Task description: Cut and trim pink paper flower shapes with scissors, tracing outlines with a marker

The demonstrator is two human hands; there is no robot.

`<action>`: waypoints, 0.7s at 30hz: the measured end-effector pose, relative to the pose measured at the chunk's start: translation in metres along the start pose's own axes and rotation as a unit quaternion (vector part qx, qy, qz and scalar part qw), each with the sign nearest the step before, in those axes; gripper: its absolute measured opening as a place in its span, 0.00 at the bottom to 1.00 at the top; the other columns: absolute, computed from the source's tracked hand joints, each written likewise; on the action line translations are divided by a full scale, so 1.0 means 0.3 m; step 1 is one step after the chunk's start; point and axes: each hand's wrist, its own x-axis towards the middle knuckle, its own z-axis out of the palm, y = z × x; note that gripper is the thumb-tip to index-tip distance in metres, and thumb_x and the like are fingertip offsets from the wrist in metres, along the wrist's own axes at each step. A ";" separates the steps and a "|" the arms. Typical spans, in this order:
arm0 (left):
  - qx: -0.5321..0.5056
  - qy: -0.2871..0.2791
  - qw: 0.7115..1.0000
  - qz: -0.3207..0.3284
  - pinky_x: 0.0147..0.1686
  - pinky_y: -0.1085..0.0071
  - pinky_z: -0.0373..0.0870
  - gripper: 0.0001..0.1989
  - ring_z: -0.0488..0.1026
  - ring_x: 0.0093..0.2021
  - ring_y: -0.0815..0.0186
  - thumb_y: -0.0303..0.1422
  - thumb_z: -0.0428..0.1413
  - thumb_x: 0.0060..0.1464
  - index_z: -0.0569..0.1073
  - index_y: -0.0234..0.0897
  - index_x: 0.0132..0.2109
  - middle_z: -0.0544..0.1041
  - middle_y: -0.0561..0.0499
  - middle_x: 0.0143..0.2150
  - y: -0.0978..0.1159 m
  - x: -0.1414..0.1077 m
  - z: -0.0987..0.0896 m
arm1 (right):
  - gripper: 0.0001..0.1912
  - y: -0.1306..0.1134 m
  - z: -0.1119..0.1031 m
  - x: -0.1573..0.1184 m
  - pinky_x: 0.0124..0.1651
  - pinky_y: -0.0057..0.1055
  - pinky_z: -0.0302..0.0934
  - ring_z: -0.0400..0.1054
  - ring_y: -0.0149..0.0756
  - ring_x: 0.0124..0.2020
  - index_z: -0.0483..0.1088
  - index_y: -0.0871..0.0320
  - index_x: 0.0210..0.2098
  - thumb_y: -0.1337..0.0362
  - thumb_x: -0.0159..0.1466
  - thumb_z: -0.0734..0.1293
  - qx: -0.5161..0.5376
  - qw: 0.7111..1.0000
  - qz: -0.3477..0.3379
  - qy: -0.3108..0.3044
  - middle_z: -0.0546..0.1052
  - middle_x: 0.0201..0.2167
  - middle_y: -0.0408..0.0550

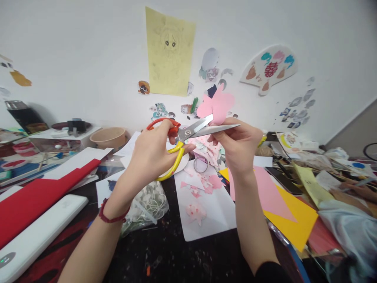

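Observation:
My left hand (156, 147) is closed round the handles of a pair of scissors (188, 133), one handle red and the other yellow. The blades are spread and point to the right. My right hand (235, 143) pinches a pink paper flower (219, 103) with rounded petals from below. One blade lies across the lower part of the flower, and the other reaches past it in front of my right fingers. Below, pink paper scraps and a cut pink flower shape (196, 212) lie on a white sheet (210, 228), with a roll of clear tape (201, 164) behind them.
A bag of white cord (151, 204) sits left of the sheet. Red card (44, 192) and a white oblong device (44, 232) lie further left. Pink paper (272, 192) and yellow paper (294, 220) lie on the right. Another person's hand (357, 192) shows at far right.

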 end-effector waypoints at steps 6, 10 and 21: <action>0.000 0.002 1.000 0.001 0.31 0.68 0.59 0.27 0.70 0.31 0.65 0.59 0.56 0.53 0.69 0.40 0.45 0.77 0.52 0.36 -0.007 -0.003 -0.008 | 0.04 -0.007 -0.004 0.006 0.20 0.27 0.64 0.70 0.27 0.21 0.80 0.53 0.32 0.69 0.58 0.74 0.022 1.000 0.002 -0.005 0.77 0.23 0.39; -0.008 -0.001 1.000 0.001 0.33 0.68 0.61 0.27 0.71 0.32 0.65 0.58 0.56 0.53 0.71 0.39 0.46 0.77 0.52 0.34 -0.013 -0.002 -0.010 | 0.03 -0.013 -0.009 0.010 0.20 0.27 0.63 0.69 0.27 0.20 0.80 0.53 0.31 0.68 0.57 0.75 0.011 1.000 0.016 -0.011 0.75 0.21 0.38; 0.029 -0.015 0.999 -0.006 0.30 0.69 0.58 0.29 0.70 0.29 0.63 0.60 0.53 0.53 0.72 0.39 0.45 0.76 0.51 0.30 -0.001 -0.006 -0.017 | 0.03 -0.022 -0.029 0.017 0.20 0.27 0.64 0.69 0.28 0.20 0.80 0.52 0.31 0.68 0.57 0.75 0.013 1.000 0.015 -0.022 0.75 0.21 0.39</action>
